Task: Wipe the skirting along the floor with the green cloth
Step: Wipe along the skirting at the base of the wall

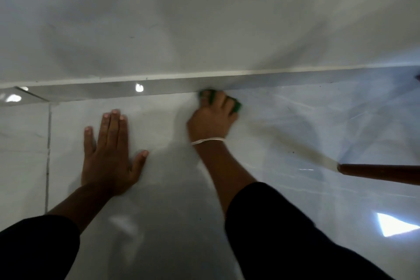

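- Skirting [159,89], a glossy grey strip at the foot of a pale wall [204,18], runs the width of the head view, tilting slightly upward toward the right.
- Green cloth [236,105] sits bunched under the person's right hand [210,118], at the joint where the skirting meets the floor [295,120]; green shows at the fingertips and again at the hand's right edge.
- Right hand is closed over the cloth, fingers curled on top of it and pressing it to the bottom edge of the skirting; the exact contact line is blurred.
- A thin pale band [208,141] circles the right wrist, and a dark sleeve [284,234] covers the forearm behind it.
- Left hand [109,154] lies flat and empty on the floor, fingers spread and pointing toward the wall, thumb out to the right, well short of the skirting and apart from the cloth.
- Left forearm ends in a dark sleeve at the lower left corner of the view.
- Floor is shiny pale tile with a grout line [48,154] running away from the wall left of the left hand; bright reflections dot the skirting and the tile at lower right.
- A reddish-brown wooden leg [375,173] enters from the right edge, its end near the floor and well apart from both hands.
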